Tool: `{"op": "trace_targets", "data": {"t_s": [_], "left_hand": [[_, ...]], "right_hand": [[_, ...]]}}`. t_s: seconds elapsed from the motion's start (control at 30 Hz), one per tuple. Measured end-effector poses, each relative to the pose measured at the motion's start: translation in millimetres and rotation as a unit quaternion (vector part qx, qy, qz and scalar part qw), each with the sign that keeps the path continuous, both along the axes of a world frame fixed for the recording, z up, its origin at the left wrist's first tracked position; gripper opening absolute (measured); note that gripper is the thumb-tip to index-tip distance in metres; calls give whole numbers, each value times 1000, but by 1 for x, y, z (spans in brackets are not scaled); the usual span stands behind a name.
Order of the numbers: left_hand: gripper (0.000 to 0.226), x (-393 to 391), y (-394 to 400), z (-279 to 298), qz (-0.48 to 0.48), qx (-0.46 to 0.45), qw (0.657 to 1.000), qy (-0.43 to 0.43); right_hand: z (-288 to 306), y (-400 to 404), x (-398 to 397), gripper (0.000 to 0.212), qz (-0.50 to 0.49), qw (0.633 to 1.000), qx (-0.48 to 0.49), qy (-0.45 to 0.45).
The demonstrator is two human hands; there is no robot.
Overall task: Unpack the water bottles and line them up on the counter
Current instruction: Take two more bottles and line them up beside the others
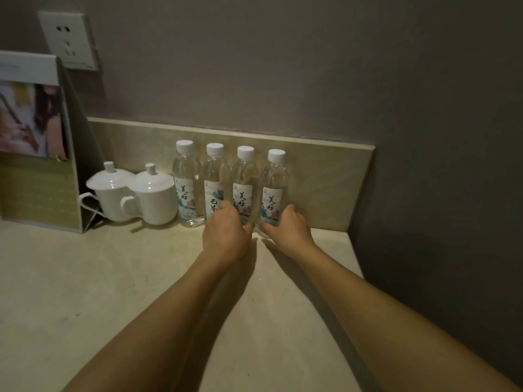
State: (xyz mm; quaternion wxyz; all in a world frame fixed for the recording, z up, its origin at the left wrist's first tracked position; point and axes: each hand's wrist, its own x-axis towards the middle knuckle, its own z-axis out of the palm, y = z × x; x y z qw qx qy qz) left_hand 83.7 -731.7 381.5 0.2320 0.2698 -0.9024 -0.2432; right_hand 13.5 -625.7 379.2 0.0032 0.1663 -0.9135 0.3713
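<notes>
Worktop (85, 278): pale stone, with a low stone upstand along the back and a grey wall (283, 66) behind; dim light

Water bottles, four, clear plastic, white caps, printed labels; upright in a close row against the upstand; first bottle (186, 182) at the left end, second bottle (214, 176), third bottle (244, 179), fourth bottle (274, 185) at the right end; neighbours touching or nearly so

Left hand (225, 233): reaching forward, fingers curled round the lower part of the second and third bottles, thumb lying at the foot of the third; which of the two it truly clasps cannot be told

Right hand (285, 224): fingers wrapped round the base of the fourth bottle, thumb on its near side

Cups, two, white, lidded, with handles; left cup (111, 190) and right cup (154, 196) side by side, just left of the first bottle

Card stand (36, 165): upright at the far left, printed picture on its face

Wall socket (69, 41): white, above the stand
</notes>
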Motion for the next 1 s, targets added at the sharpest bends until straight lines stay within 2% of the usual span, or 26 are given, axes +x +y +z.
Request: {"op": "trace_targets", "data": {"t_s": [0.2,0.37,0.6,0.8,1.0], "left_hand": [[37,11,36,12,-31,-34,999,24],[30,6,87,19,-113,-3,992,51],[31,10,177,22,-245,24,968,38],[25,17,257,23,-311,60,946,66],[27,14,347,19,-339,73,938,14]], "right_hand": [[3,29,12,54,-5,1000,-14,18],[7,85,22,49,-58,992,-102,36],[-6,199,40,19,-159,959,-209,106],[-18,280,67,7,-200,920,-293,168],[-29,372,76,5,-202,905,-340,160]]}}
